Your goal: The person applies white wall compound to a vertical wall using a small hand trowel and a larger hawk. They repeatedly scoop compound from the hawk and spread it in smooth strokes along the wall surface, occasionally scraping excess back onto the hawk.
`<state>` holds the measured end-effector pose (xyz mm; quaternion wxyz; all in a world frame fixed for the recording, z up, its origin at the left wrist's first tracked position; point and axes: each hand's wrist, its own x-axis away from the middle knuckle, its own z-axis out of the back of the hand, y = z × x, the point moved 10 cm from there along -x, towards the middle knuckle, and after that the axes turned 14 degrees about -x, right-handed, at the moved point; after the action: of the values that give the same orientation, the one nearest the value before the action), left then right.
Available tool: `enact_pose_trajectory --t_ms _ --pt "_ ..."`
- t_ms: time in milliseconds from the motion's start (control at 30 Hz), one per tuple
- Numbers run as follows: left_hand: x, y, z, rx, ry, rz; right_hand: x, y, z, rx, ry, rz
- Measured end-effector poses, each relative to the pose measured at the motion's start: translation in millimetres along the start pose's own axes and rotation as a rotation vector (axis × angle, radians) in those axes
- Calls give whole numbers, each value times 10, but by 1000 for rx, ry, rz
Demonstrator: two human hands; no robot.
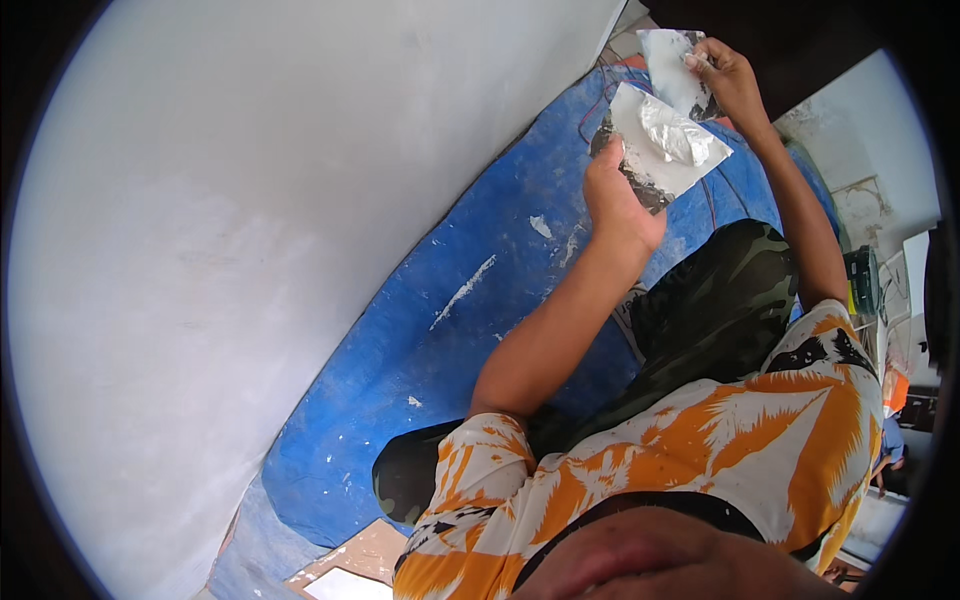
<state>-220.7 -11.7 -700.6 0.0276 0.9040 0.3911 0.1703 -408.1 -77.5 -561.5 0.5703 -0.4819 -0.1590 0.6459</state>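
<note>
My left hand (622, 200) is closed on the edge of a flat putty plate (627, 125), thumb on its upper face. A thick lump of white putty (675, 133) lies on that plate, and its near corner is dark and smeared. Just beyond, my right hand (730, 85) grips a second flat putty blade (668, 70) by its right side. White putty coats that blade's face, and a bit of white clings to my fingertips. The two tools are close together; in this view the nearer one overlaps the farther, so I cannot tell whether they touch.
A pale wall (240, 250) fills the left. A blue tarp (400, 370) with white splatters covers the floor along it. Thin cables (712, 195) run behind the plates. A dark bucket (862, 280) stands at right, cardboard (365, 550) lies near the bottom, and another person (888, 450) is far right.
</note>
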Motion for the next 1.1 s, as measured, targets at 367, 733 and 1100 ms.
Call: enact_pose_trajectory --t_ms 367,733,1100 --pt "179 258 154 -182 386 -156 660 1282 -510 -243 -364 -484" --pt "264 649 307 -527 422 -277 189 1897 -1354 -258 -846 -336" --pt "431 445 1042 -547 616 -134 -457 2790 -1643 401 -978 -121"
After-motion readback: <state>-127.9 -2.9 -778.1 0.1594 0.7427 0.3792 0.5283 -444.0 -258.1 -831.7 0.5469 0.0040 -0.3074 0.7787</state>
